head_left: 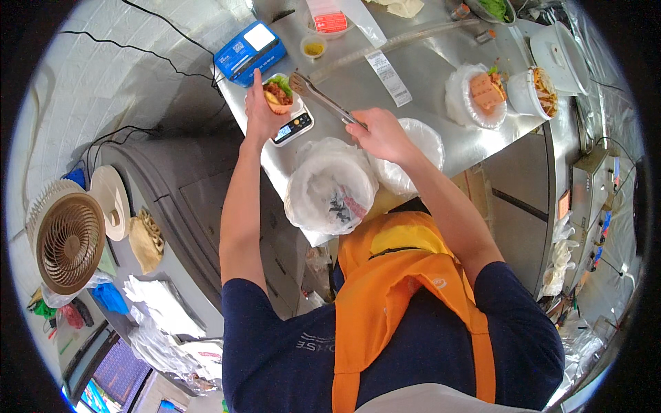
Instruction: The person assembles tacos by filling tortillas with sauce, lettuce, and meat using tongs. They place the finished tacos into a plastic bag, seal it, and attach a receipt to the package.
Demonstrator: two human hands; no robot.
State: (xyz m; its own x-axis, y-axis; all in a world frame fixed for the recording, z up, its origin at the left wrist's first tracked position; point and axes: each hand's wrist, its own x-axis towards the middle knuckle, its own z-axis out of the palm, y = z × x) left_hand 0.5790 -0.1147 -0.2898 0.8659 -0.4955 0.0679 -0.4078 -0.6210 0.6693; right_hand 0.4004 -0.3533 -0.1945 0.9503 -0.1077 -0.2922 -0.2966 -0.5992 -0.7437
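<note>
My left hand (261, 118) is closed around a bread wrap (278, 100) filled with green lettuce and browned meat pieces. It holds the wrap over a small white kitchen scale (298, 129) with a lit display; whether the wrap's underside touches the scale is hidden. My right hand (381, 134) grips metal tongs (329, 103), whose ends reach left to just beside the wrap. No food shows clearly between the tong ends. Below the scale stands a bowl lined with clear plastic (310, 199), and a second plastic-covered container (423, 141) sits under my right wrist.
A blue box (244, 58) stands beyond my left hand, near a small cup of yellow-green bits (313, 47). A paper receipt (389, 77) lies on the metal table. To the right are a plastic-lined bowl of pink slices (485, 91) and a white tub of filling (527, 95).
</note>
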